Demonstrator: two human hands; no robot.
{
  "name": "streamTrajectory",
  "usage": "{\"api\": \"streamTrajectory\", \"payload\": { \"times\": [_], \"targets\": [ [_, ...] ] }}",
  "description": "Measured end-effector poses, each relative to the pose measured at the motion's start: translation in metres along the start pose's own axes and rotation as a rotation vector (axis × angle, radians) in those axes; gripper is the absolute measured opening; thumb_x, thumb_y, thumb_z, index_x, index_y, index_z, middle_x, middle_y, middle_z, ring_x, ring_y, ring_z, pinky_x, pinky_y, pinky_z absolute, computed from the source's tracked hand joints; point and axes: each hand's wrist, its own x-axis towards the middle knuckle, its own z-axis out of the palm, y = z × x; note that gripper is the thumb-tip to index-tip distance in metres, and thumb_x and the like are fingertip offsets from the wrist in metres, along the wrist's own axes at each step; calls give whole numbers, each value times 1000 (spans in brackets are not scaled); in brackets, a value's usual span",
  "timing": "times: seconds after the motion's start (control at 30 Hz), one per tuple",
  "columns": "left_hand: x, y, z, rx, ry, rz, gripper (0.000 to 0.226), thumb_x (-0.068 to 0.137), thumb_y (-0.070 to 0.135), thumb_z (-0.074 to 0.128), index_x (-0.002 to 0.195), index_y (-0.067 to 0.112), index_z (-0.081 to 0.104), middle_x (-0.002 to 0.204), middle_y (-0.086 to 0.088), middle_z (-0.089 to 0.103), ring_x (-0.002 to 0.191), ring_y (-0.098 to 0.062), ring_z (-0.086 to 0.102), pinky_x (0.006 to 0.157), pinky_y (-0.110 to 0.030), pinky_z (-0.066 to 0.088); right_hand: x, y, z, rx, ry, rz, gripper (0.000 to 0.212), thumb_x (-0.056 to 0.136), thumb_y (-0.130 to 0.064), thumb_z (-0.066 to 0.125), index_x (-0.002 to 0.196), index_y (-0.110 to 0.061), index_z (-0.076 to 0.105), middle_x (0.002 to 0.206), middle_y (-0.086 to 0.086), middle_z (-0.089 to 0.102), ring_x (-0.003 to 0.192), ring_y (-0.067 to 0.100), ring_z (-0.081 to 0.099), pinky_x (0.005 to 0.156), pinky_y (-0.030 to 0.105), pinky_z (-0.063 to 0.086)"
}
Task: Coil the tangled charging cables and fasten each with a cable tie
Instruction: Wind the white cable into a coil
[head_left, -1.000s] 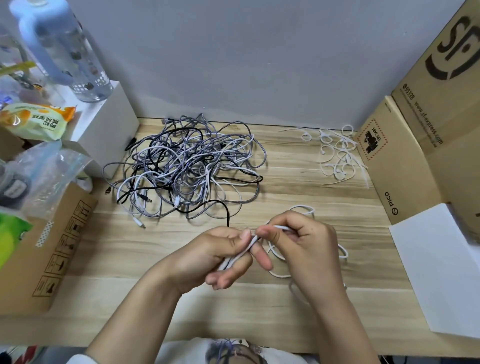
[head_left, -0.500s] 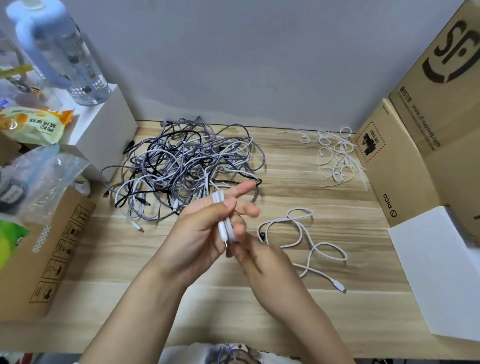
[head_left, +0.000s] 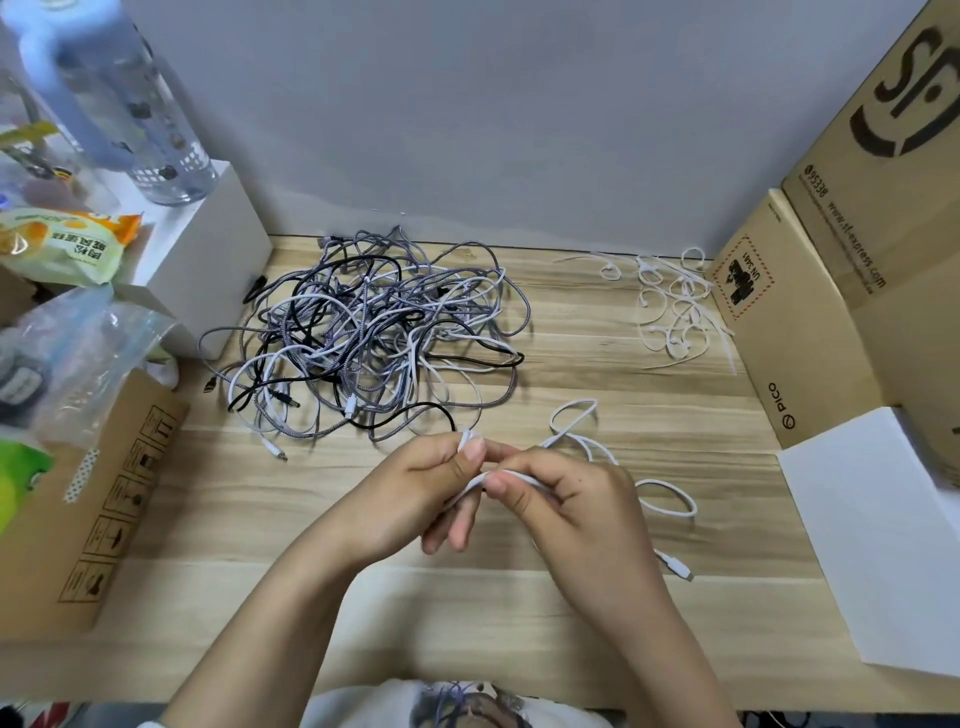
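White charging cable (head_left: 587, 441): pinched between both hands, left hand (head_left: 415, 499) and right hand (head_left: 566, 504), above table (head_left: 597, 364); remainder trailing rightward on wood. Tangled cables (head_left: 363, 338) heaped behind; cable ties (head_left: 670, 306) far right.

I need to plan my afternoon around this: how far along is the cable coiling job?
Barely begun. No finished, tied coil shows anywhere on the wooden table. In hand: the left hand and right hand pinch one white charging cable, most of it loose on the table. Left: the big tangled pile of grey, black and white cables, and the white cable ties lying unused.
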Motion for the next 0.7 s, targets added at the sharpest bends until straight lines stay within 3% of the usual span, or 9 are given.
{"api": "streamTrajectory", "payload": {
  "times": [0.07, 0.1, 0.17, 0.2, 0.27, 0.37, 0.5, 0.6, 0.7],
  "targets": [
    [-1, 2, -1, -2, -40, 25, 48, 90, 48, 33, 62, 27, 66, 36, 5, 41, 34, -8, 29, 38, -16, 25, 2, -3, 0, 8, 113, 15, 11, 75, -48, 64, 67, -41, 66, 59, -5, 66, 57, 8, 61, 57, 31, 47],
    [-2, 2, -1, -19, -80, 29, 55, 91, 56, 33, 56, 25, 62, 36, 7, 37, 35, -8, 26, 39, -17, 24, 3, -4, -1, 43, 153, 33, 12, 72, -43, 71, 65, -35, 66, 52, -3, 62, 48, 9, 53, 50, 27, 42],
    [-4, 0, -2, -104, -199, 36, 57, 88, 65, 35, 73, 22, 68, 38, 8, 33, 35, -6, 24, 40, -19, 22, 5, -3, -5, 136, 193, 87, 20, 68, -26, 81, 63, -20, 63, 43, 0, 54, 42, 8, 42, 45, 22, 33],
    [-6, 0, -2, -168, -258, 39, 58, 88, 66, 37, 86, 18, 70, 39, 9, 33, 35, -5, 24, 40, -20, 22, 6, -2, -7, 158, 199, 105, 21, 66, -24, 83, 64, -19, 63, 44, 5, 52, 45, 12, 40, 47, 24, 32],
    [-8, 0, -5, -329, -339, 43, 55, 87, 63, 45, 95, 15, 70, 40, 12, 34, 34, -2, 23, 40, -19, 26, 8, 0, -8, 177, 187, 92, 11, 68, -32, 75, 66, -28, 65, 53, 13, 52, 52, 17, 39, 51, 28, 32],
    [-8, 4, -8, -539, -427, 91, 37, 90, 48, 52, 91, 15, 70, 39, 14, 34, 33, -1, 22, 40, -13, 32, 7, 4, -3, 196, 143, 20, 13, 80, -44, 60, 72, -37, 67, 61, 1, 57, 57, 11, 45, 56, 29, 38],
    [-6, 15, -6, -934, -575, 284, 30, 102, 18, 32, 107, -1, 55, 44, 4, 24, 35, -6, 19, 47, -20, 32, 7, 13, 6, 173, 64, 33, 32, 85, -50, 45, 78, -25, 63, 74, 7, 63, 72, 24, 57, 71, 37, 44],
    [-5, 30, -4, -1066, -360, 340, 34, 102, 11, 30, 126, -9, 44, 57, 1, 37, 44, -10, 33, 56, -24, 37, 3, 16, 16, 28, -75, 76, 29, 83, -58, 38, 79, -38, 60, 72, 2, 61, 72, 21, 56, 72, 42, 46],
    [1, 29, 9, -891, 68, 310, 42, 87, 15, 47, 125, -3, 48, 55, 5, 50, 44, -6, 49, 51, -18, 46, -5, 15, 21, -150, -147, 60, 41, 79, -64, 30, 92, -34, 56, 67, 0, 60, 67, 19, 55, 69, 40, 46]
  ]
}}
